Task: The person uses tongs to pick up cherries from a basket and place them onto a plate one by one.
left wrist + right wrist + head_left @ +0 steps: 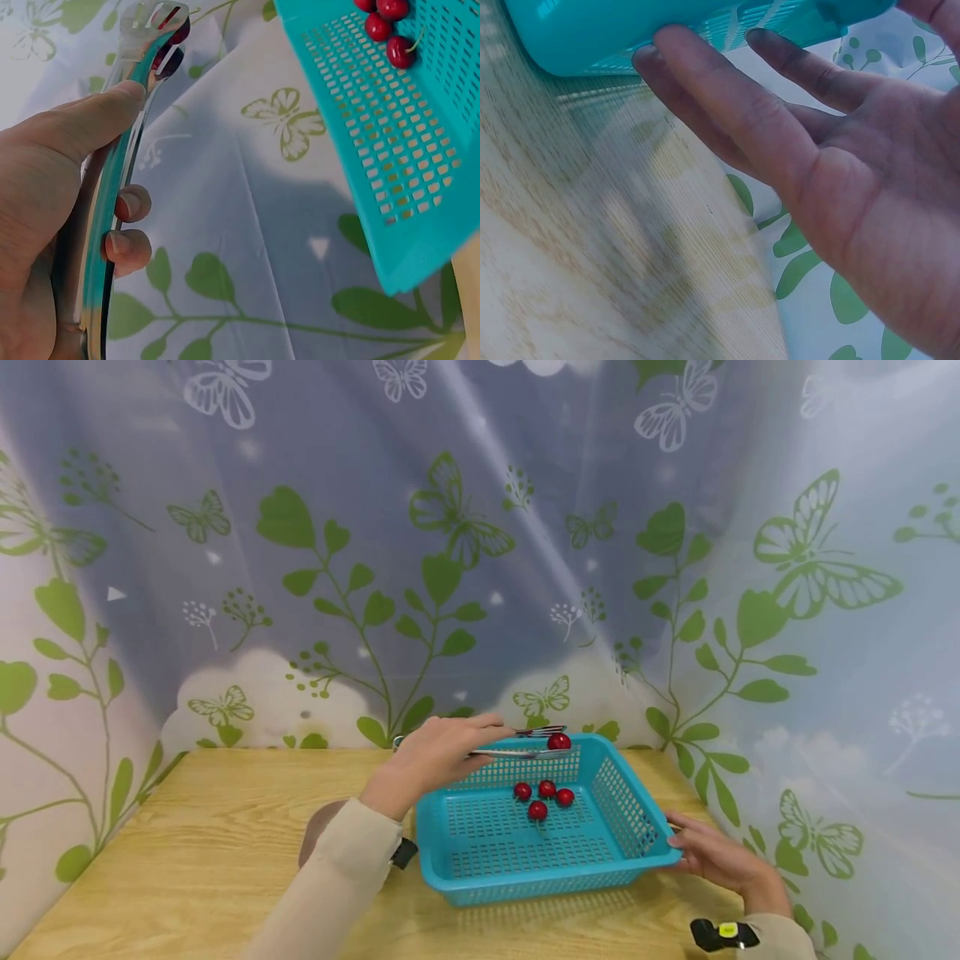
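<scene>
In the head view my left hand [442,752] grips a pair of metal tongs [517,754] over the back-left of a turquoise basket [540,875]. A dark red cherry [558,741] sits between the tongs' tips, above the basket's back rim. The left wrist view shows the thumb along one arm of the tongs [112,195] and curled fingers at the other. Several more cherries [537,811], some with stems, lie on the basket's floor. At the basket's right front corner my right hand [720,856] holds the rim, fingers and thumb at its outer side.
A brownish round object [318,831] stands on the wooden table [225,827], partly hidden behind the left sleeve. Behind the table hangs a curtain [337,568] printed with leaves and butterflies, which also covers both sides.
</scene>
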### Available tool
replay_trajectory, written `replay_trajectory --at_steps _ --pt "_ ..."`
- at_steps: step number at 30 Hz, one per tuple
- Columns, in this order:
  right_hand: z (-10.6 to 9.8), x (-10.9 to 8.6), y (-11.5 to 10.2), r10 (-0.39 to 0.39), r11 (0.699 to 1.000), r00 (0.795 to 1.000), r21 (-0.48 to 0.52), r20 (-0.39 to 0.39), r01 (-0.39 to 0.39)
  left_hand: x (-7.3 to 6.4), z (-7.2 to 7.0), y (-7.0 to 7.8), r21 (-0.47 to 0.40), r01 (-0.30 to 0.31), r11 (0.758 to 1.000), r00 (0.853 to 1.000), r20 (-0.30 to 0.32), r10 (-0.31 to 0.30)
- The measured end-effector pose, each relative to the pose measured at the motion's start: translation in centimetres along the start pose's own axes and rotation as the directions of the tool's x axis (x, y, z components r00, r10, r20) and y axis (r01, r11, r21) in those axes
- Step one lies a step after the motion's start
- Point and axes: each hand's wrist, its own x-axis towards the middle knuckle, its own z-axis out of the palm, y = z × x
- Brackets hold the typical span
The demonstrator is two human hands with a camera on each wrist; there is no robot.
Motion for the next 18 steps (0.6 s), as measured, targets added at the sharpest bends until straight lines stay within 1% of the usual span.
replay_trajectory --at_steps 4,7,14,18 --pt "-0.1 -0.1 0.0 0.004 1.000 1.000 0.002 0.003 -0.004 -1.1 -0.5 -0.5 0.004 0.014 1.000 1.000 -0.027 -0.014" --pt "-0.1 -0.2 0.0 0.007 1.000 1.000 0.000 0.004 -0.007 -2.1 -0.8 -1.0 -0.017 0.021 1.000 0.998 -0.054 -0.022" --pt "0.0 0.1 0.0 0.025 1.000 1.000 -0.014 0.000 -0.025 -4.7 -1.5 -2.3 -0.101 0.043 0.994 0.993 -0.102 -0.053" --pt "0.0 0.2 -0.1 0.030 0.999 1.000 -0.020 -0.005 -0.031 -6.0 -1.9 -2.9 -0.158 0.057 0.986 0.990 -0.119 -0.076"
